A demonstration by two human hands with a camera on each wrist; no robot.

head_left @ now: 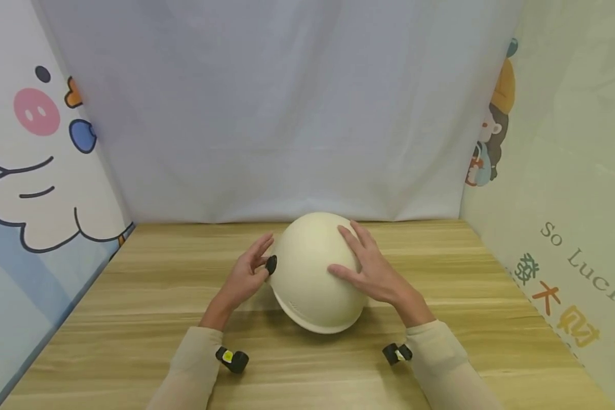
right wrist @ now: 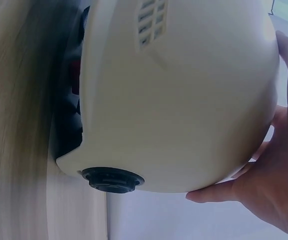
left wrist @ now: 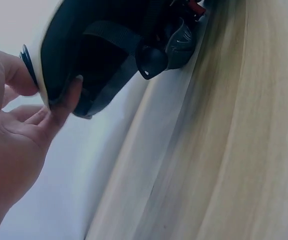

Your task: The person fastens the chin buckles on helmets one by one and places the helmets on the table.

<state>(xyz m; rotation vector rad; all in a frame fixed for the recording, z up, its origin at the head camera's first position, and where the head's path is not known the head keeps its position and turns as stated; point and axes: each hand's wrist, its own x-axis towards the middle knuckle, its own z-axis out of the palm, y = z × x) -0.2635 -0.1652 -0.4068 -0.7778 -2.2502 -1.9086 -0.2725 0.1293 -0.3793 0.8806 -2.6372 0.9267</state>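
A cream helmet (head_left: 307,262) stands on the wooden table, dome up and tilted, its left rim raised. On its left side is a round black knob (head_left: 271,265); another black side knob (right wrist: 112,179) shows in the right wrist view. My left hand (head_left: 243,279) pinches the rim beside the left knob, one finger reaching inside the shell in the left wrist view. Under the shell hang a black strap (left wrist: 115,36) and dark lining. With fingers and thumb spread, my right hand (head_left: 376,273) rests on the right side of the dome. Vent slots (right wrist: 151,22) mark the shell.
The wooden tabletop (head_left: 148,319) runs back to a pale curtain (head_left: 287,114). Printed panels rise at both sides, a cartoon panel (head_left: 36,142) at left and a lettered panel (head_left: 564,199) at right. Black wrist cameras (head_left: 233,360) sit by both sleeves.
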